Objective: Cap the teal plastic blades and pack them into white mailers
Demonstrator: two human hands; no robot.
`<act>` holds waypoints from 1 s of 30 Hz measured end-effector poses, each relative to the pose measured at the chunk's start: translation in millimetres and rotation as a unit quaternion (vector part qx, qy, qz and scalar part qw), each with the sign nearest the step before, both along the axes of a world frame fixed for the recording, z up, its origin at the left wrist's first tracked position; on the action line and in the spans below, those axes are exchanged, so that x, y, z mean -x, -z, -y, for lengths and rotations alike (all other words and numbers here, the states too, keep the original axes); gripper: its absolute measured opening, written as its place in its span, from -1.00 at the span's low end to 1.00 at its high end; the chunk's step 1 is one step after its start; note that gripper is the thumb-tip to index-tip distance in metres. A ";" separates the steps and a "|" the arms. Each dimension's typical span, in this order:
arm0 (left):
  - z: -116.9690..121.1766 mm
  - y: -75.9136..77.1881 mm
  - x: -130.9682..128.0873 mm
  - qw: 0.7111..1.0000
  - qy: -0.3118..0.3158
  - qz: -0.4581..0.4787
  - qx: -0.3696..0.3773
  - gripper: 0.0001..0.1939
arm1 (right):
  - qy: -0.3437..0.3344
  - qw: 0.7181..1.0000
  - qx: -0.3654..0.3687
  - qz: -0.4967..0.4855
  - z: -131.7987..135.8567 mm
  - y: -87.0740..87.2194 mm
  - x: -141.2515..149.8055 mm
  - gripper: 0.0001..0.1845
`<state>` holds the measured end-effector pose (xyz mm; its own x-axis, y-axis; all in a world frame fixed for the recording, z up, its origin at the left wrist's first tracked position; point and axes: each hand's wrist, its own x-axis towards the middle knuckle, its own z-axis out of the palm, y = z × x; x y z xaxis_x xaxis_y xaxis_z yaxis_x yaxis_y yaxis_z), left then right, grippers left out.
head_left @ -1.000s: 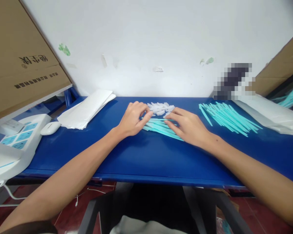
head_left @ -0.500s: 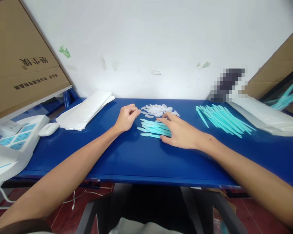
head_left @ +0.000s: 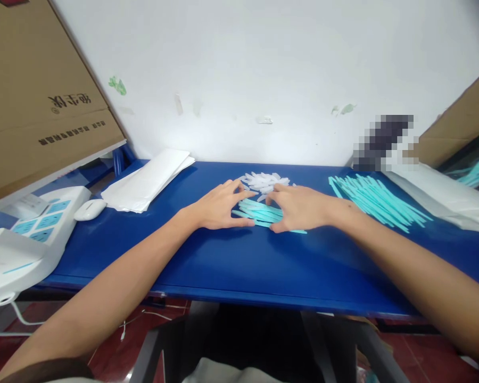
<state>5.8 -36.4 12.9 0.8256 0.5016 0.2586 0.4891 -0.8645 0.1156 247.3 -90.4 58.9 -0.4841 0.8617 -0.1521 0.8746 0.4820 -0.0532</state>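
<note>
A small bundle of slim teal sticks (head_left: 260, 210) lies crosswise on the blue table (head_left: 239, 266), between my two hands. My left hand (head_left: 217, 206) is at the bundle's left end, thumb and fingers spread around it. At the other end, my right hand (head_left: 301, 208) curves over the sticks with its thumb and fingers apart. One stick pokes out to the right beneath my right hand. Just behind the bundle is a heap of small whitish, translucent pieces (head_left: 265, 181), partly covered by my fingertips.
A larger pile of teal sticks (head_left: 379, 199) lies to the right, beside white plastic packaging (head_left: 435, 194). On the left are white sheets (head_left: 151, 178), a small white rounded case (head_left: 90, 209), a power strip (head_left: 43, 229) and a cardboard box (head_left: 43, 69). A wall stands behind.
My left hand has opened from a closed pinch and moved right, to the left end of the bundle. My right hand stays at the other end. The view has shifted slightly.
</note>
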 end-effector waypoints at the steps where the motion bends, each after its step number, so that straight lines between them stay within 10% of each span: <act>1: 0.1 0.7 -0.3 1.000 -0.005 -0.014 0.001 -0.18 | -0.005 1.000 0.000 0.008 -1.8 -0.7 1.5 -0.50; 12: 5.5 0.6 -7.2 0.998 0.035 0.010 0.047 -0.67 | -0.020 0.999 0.004 -0.047 12.0 10.3 10.3 -0.84; 30: 13.3 1.0 -8.9 0.993 0.069 0.090 0.033 -0.75 | -0.031 0.992 -0.110 -0.059 16.7 30.7 16.0 -0.80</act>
<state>14.7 -49.7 11.9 0.8315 0.4076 0.3775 0.3326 -0.9095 0.2494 231.3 -107.2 28.2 -0.5407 0.8356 0.0969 0.8366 0.5463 -0.0420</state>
